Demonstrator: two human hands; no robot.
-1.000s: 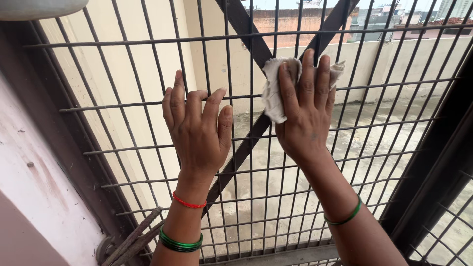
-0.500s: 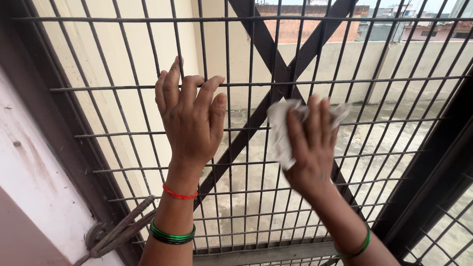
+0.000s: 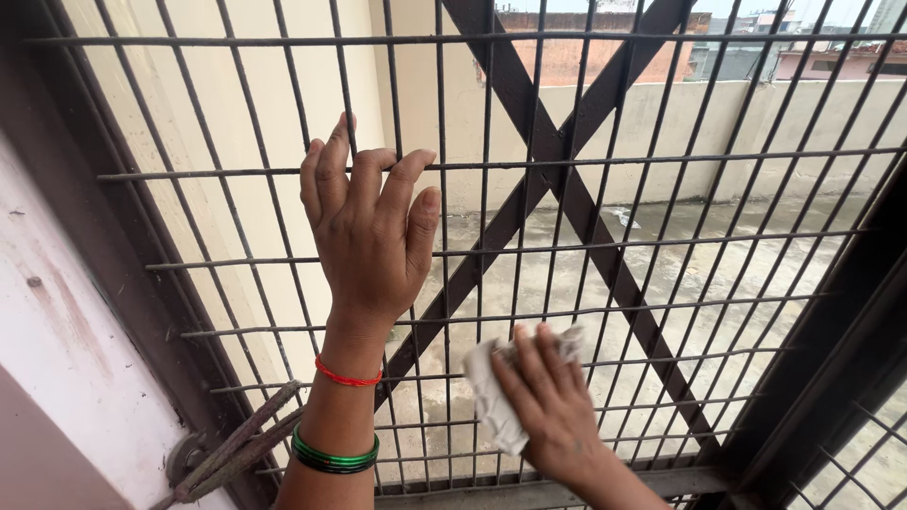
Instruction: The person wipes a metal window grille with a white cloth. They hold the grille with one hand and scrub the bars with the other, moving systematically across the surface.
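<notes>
Hands are working well apart on a metal window grille (image 3: pixel 661 170). Left hand (image 3: pixel 368 231) is lying open and flat against the bars, upper left of centre, fingers pointing up and hooking lightly over one horizontal bar; it is clamping nothing. A thin red thread (image 3: pixel 348 377) and stacked green bangles (image 3: pixel 333 451) are sitting on that wrist. Lower and to the right, right hand (image 3: pixel 546 406) is pressing a white cloth (image 3: pixel 491 406) flat onto the grille near its bottom rail, fingers spread over the cloth and pointing up and slightly left. Cloth is crumpled; its long axis is running roughly top to bottom, tilted a little, with the loose end hanging at lower left of the fingers. Whether the thumb is pinching the cloth from below is not readable from this angle, possibly so.

Surface: dark thin bars are crossing in a rectangular mesh, with two wide flat diagonal straps (image 3: pixel 567 179) forming an X behind or within it. A rusty latch bar (image 3: pixel 236 444) is leaning at the lower left corner, beside the dark frame and a pinkish wall (image 3: pixel 57 349). Beyond the grille, a stained concrete terrace (image 3: pixel 718 264) is lying under a pale parapet wall (image 3: pixel 756 132); brick and grey buildings (image 3: pixel 586 47) are showing at top right.
</notes>
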